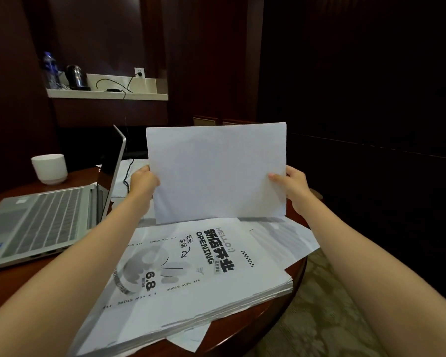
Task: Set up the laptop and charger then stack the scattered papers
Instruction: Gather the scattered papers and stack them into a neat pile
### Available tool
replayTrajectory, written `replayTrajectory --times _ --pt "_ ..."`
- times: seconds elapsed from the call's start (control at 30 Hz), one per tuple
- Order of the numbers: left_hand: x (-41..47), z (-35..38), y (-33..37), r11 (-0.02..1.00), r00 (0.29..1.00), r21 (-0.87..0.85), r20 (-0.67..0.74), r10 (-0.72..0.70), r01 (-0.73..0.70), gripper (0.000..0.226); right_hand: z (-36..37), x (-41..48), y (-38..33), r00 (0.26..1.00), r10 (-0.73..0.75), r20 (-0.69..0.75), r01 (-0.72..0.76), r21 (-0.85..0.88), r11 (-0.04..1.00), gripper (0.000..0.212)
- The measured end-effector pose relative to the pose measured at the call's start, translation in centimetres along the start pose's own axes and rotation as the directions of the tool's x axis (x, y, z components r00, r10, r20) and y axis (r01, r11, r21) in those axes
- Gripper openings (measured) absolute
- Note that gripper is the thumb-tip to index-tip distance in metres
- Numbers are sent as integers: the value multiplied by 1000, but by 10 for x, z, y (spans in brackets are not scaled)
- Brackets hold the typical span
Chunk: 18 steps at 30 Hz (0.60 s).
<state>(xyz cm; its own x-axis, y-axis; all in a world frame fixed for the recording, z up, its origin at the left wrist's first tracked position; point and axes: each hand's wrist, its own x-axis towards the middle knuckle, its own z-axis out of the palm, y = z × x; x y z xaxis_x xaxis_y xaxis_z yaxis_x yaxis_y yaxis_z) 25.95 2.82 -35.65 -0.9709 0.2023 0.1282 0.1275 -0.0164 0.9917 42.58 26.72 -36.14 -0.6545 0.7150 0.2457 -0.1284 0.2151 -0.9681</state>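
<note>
The open laptop (44, 217) sits left of the left hand (143, 182), which grips the left edge of upright blank sheets (216, 173). The right hand (294, 186) pinches their right edge. A stack of papers (191, 274) lies below both hands.

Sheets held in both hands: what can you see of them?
The held sheets are plain white paper, blank on the near side, upright in landscape, edges nearly flush. The left hand and right hand pinch their side edges. Their bottom edge sits at the printed stack; contact unclear.
</note>
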Motion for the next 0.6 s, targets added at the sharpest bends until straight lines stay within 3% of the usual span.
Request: replayTrajectory --times 0.17,0.33,0.5,0.6 --pt "2 0 9 999 998 22 -63 30 -29 43 1 9 -5 995 -45 -84 42 -31 999 13" --pt "-3 6 24 919 984 359 -2 176 -164 78 -2 16 -10 991 31 -131 -24 56 998 18" --pt "-11 18 31 667 927 663 114 358 -339 76 0 17 -7 971 214 -102 -201 128 971 29" --pt "-13 22 34 504 856 720 252 451 -477 70 1 14 -4 952 305 13 -306 69 950 33"
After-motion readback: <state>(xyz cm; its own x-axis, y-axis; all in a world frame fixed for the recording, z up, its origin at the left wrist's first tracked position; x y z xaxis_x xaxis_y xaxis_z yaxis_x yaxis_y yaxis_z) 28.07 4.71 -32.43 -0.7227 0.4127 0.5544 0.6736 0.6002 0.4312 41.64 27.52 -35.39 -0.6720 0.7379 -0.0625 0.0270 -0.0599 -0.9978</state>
